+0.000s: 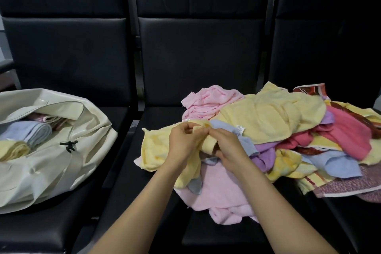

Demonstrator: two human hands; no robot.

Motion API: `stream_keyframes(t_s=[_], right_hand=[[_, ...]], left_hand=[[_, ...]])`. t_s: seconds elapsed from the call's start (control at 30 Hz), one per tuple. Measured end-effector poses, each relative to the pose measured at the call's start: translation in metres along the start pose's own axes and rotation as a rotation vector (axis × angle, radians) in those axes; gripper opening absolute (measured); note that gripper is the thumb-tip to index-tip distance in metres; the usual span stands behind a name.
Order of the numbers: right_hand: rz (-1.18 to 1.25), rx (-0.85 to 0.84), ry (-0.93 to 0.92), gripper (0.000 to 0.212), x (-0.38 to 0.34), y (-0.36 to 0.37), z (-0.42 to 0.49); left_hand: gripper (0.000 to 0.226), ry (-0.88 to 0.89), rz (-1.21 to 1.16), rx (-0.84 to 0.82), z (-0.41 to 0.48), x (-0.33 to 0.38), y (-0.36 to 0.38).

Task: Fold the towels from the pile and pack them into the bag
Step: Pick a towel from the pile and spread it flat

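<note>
Hands both at near-left edge of pile (288, 130) on middle seat (216, 239): left hand (183, 140) & right hand (228, 146), fingers curled, pinch hem of yellow towel (156, 146); best find both corners, lift clear, fold flat, then to bag (61, 171) on left seat (61, 231).

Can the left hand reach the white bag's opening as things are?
Probably yes: the white bag lies open at the left with nothing in between, though the left hand pinches the yellow towel.
</note>
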State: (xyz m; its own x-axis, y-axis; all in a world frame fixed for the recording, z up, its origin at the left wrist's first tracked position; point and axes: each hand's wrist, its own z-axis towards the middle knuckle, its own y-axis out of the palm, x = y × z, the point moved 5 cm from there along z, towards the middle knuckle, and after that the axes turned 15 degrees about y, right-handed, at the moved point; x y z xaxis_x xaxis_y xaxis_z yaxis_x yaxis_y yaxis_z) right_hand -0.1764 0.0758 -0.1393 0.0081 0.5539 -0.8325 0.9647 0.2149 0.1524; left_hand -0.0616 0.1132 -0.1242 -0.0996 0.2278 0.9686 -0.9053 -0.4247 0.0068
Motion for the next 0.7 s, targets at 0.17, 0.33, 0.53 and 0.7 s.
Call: stream_keyframes(t_s=[0.17, 0.33, 0.53, 0.7], right_hand=[[0.171, -0.126, 0.014, 0.011, 0.001, 0.005, 0.003], [0.194, -0.223, -0.035, 0.02, 0.0, 0.009, 0.004], [0.28, -0.307, 0.002, 0.031, 0.003, 0.009, 0.01], [0.349, -0.328, 0.019, 0.021, 0.009, 0.01, 0.01]], left_hand=[[0.011, 0.098, 0.038, -0.007, 0.001, 0.007, -0.003], [0.028, 0.085, 0.092, -0.051, 0.003, 0.01, -0.003], [0.013, 0.163, 0.303, -0.073, 0.005, 0.011, -0.005], [0.01, 0.191, 0.318, -0.111, 0.004, 0.013, -0.002]])
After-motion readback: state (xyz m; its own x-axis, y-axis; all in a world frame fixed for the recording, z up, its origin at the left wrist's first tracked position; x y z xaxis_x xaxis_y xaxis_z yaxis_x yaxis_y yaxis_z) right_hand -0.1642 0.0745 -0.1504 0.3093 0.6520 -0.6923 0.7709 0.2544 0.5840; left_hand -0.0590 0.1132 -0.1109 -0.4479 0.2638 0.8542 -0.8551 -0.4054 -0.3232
